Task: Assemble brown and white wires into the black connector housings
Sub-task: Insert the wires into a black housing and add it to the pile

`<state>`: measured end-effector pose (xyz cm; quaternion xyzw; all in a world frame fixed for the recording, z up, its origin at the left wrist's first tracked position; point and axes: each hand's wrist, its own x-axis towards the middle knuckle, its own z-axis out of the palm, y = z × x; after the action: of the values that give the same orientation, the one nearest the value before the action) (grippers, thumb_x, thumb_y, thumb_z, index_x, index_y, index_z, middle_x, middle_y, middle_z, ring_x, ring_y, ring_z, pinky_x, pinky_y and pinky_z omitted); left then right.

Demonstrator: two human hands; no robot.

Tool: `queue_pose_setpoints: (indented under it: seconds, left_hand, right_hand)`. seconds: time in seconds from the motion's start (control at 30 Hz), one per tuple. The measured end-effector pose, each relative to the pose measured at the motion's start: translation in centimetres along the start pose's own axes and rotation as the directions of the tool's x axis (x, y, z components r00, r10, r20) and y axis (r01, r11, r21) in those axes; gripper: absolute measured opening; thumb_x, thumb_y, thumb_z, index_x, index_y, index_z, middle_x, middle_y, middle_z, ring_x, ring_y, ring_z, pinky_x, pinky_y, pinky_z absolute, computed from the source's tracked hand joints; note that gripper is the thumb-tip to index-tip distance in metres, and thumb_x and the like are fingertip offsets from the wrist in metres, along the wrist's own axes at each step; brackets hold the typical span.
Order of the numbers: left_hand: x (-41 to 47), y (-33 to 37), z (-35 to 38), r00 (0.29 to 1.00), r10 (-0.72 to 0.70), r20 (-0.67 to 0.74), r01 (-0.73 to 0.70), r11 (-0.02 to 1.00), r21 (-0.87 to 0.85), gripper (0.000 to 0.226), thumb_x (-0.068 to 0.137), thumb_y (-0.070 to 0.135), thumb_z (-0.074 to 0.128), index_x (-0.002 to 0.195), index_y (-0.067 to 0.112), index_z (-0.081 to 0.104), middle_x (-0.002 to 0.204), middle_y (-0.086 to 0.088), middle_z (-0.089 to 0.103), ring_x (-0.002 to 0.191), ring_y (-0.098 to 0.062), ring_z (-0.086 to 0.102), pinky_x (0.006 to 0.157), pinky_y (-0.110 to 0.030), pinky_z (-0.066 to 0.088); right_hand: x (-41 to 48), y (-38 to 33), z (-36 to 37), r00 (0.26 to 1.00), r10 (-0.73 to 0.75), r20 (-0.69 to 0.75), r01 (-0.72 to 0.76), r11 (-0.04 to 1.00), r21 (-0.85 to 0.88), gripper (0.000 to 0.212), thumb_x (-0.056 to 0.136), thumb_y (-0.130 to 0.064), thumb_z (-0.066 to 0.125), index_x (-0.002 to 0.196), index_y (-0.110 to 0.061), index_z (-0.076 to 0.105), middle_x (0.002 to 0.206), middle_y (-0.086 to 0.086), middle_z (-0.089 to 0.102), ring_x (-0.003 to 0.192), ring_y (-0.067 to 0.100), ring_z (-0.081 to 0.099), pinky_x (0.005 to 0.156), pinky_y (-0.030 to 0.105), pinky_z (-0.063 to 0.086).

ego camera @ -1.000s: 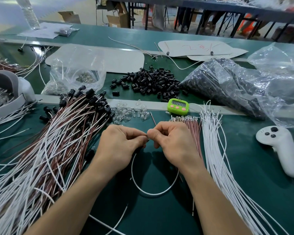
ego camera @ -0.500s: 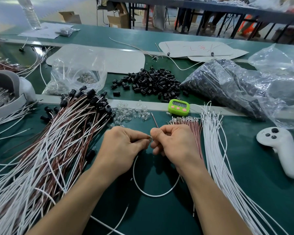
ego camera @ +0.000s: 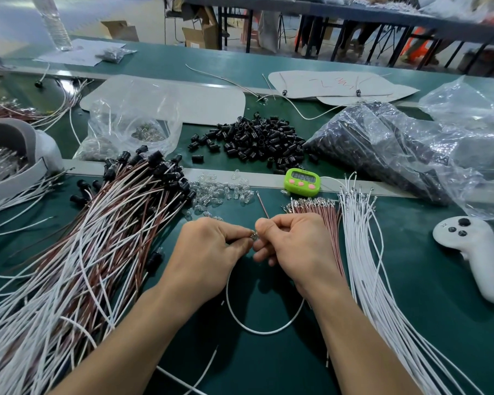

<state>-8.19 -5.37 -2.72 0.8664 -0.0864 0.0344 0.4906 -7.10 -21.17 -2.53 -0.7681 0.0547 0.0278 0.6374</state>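
Note:
My left hand and my right hand meet at mid-table, fingertips pinching a small clear bulb part between them. A white wire loops down from both hands onto the green mat. A brown wire sticks up behind my right hand. Loose brown wires and white wires lie right of my hands. Black connector housings are heaped at the back. Finished brown-and-white assemblies with black housings pile up on the left.
Clear bulbs lie scattered ahead of my hands beside a green timer. Plastic bags of parts fill the right back, a clear bag the left back. A white controller rests at right, a headset at left.
My hands have stayed together at mid-table, the fingers shifting slightly on the small part; the white wire loop hangs much as before.

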Motion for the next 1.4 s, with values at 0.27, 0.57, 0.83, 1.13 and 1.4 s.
queue_pose_setpoints:
  seconds: [0.27, 0.57, 0.83, 1.13, 1.4]
  left_hand:
    - [0.14, -0.48, 0.21, 0.999, -0.027, 0.037, 0.027, 1.0, -0.006, 0.015, 0.08, 0.032, 0.063, 0.087, 0.031, 0.076, 0.073, -0.01, 0.072, 0.06, -0.015, 0.06, 0.063, -0.044, 0.056]
    - [0.59, 0.09, 0.24, 0.957, -0.283, 0.067, 0.288, 0.89, -0.353, 0.031, 0.087, 0.004, 0.077, 0.068, 0.028, 0.08, 0.07, -0.004, 0.077, 0.061, -0.009, 0.072, 0.059, -0.017, 0.054]
    - [0.75, 0.05, 0.21, 0.964, -0.26, 0.047, 0.263, 0.924, -0.278, 0.016, 0.086, 0.007, 0.079, 0.083, 0.023, 0.081, 0.074, 0.003, 0.078, 0.065, -0.005, 0.071, 0.067, -0.019, 0.058]
    - [0.8, -0.06, 0.33, 0.964, -0.264, 0.022, 0.261, 0.933, -0.249, 0.016, 0.086, 0.01, 0.079, 0.082, 0.026, 0.081, 0.075, 0.006, 0.078, 0.069, -0.006, 0.072, 0.075, -0.028, 0.06]
    - [0.27, 0.04, 0.35, 0.982, -0.186, -0.015, 0.183, 0.975, -0.126, 0.014, 0.086, 0.013, 0.079, 0.092, 0.024, 0.084, 0.079, 0.013, 0.079, 0.079, -0.002, 0.074, 0.083, -0.034, 0.061]
  right_hand:
    - [-0.09, -0.07, 0.04, 1.0, -0.024, 0.003, 0.024, 1.0, 0.008, 0.032, 0.097, -0.011, 0.068, 0.065, -0.01, 0.07, 0.058, 0.008, 0.071, 0.046, 0.018, 0.068, 0.039, 0.019, 0.042]
    - [0.21, -0.29, -0.38, 0.997, -0.032, -0.067, 0.037, 0.996, 0.08, 0.035, 0.097, -0.018, 0.07, 0.063, -0.024, 0.076, 0.059, 0.008, 0.071, 0.042, 0.018, 0.064, 0.041, 0.024, 0.046]
    - [0.18, -0.19, -0.04, 0.996, -0.078, -0.037, 0.079, 0.996, 0.042, 0.029, 0.096, -0.015, 0.071, 0.067, -0.015, 0.074, 0.058, 0.008, 0.071, 0.041, 0.017, 0.063, 0.043, 0.023, 0.048]
    - [0.15, -0.27, -0.19, 0.996, -0.079, -0.049, 0.077, 0.997, -0.031, 0.028, 0.095, -0.02, 0.073, 0.066, -0.021, 0.075, 0.059, 0.006, 0.072, 0.045, 0.02, 0.067, 0.046, 0.024, 0.048]
    - [0.09, -0.11, -0.03, 0.994, -0.102, -0.04, 0.099, 0.992, -0.076, 0.028, 0.095, -0.022, 0.071, 0.068, -0.026, 0.075, 0.059, 0.002, 0.073, 0.048, 0.019, 0.071, 0.045, 0.017, 0.045]
